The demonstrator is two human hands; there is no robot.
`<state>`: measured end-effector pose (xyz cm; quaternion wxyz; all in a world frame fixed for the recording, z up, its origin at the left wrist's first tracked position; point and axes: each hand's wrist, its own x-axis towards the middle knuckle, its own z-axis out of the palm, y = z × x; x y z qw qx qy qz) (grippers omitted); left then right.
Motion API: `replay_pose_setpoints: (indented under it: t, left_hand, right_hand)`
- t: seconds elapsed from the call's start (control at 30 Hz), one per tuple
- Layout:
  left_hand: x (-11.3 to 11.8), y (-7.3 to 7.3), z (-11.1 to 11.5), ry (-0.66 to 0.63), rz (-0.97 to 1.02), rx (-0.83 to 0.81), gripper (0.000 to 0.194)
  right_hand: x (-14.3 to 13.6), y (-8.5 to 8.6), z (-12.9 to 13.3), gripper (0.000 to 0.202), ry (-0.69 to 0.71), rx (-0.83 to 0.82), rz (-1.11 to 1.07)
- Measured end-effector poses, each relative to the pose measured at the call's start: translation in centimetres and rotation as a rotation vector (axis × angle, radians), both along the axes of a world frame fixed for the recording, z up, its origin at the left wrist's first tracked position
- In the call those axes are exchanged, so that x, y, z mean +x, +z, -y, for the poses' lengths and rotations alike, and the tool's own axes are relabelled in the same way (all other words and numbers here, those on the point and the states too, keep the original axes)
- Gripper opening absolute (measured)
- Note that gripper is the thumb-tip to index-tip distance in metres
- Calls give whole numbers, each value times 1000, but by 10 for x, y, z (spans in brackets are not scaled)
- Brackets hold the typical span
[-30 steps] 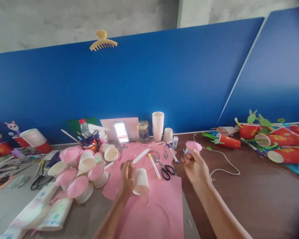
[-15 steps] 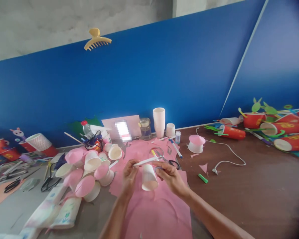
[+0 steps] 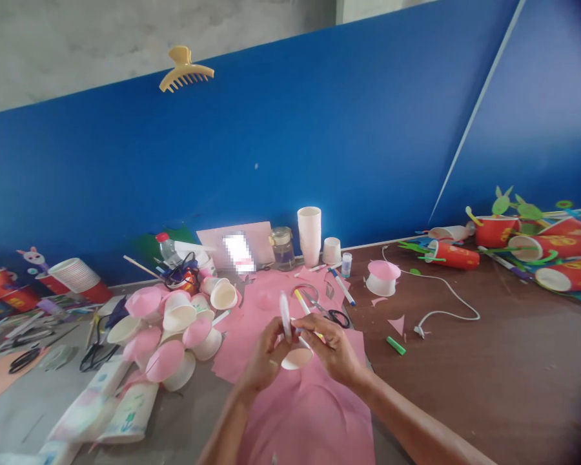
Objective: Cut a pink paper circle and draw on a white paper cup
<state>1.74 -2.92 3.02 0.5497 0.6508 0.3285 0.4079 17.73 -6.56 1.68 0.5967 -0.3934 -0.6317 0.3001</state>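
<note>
My left hand point(image 3: 265, 355) is closed on a slim white object point(image 3: 285, 315), which stands nearly upright between thumb and fingers; whether it is a roll seen edge-on or a stick, I cannot tell. Beside it, my right hand point(image 3: 330, 345) is pinched close to its lower end, and what those fingertips hold is hidden. Below both hands a white paper cup point(image 3: 297, 360) lies with its mouth toward me, partly covered by the fingers. Pink paper point(image 3: 314, 420) spreads underneath. Black-handled scissors point(image 3: 337, 317) and a yellow marker point(image 3: 301, 301) lie just beyond the right hand.
Paper cups with pink discs point(image 3: 167, 361) crowd the left. A tall cup stack point(image 3: 309, 236), a glass jar point(image 3: 283, 248) and a lit phone point(image 3: 239, 252) stand at the back. Rightward are a pink-topped cup point(image 3: 382, 279), a white cable point(image 3: 448, 313) and red cups point(image 3: 556, 248).
The slim white object has turned from nearly level to nearly upright, and the right fingers have shifted to its lower end. My hands are closer together, covering more of the cup.
</note>
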Motion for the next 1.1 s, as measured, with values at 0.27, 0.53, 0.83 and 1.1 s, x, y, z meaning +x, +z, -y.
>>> replay_pose_setpoints:
  t: [0.27,0.53,0.83,1.1]
  left_hand:
    - [-5,0,-13,130,495,-271,20]
    - [2,-6,-8,39,435,-284,20]
    - [9,-10,-3,58,412,-214,25]
    - [16,-19,-1,40,408,-178,22]
  right_hand:
    - [-8,-12,3,14,-71,-187,-112]
    - [-12,-11,5,13,-76,-178,-146]
    - [-15,-3,5,17,43,-222,-380]
    - [-14,1,4,26,77,-297,-476]
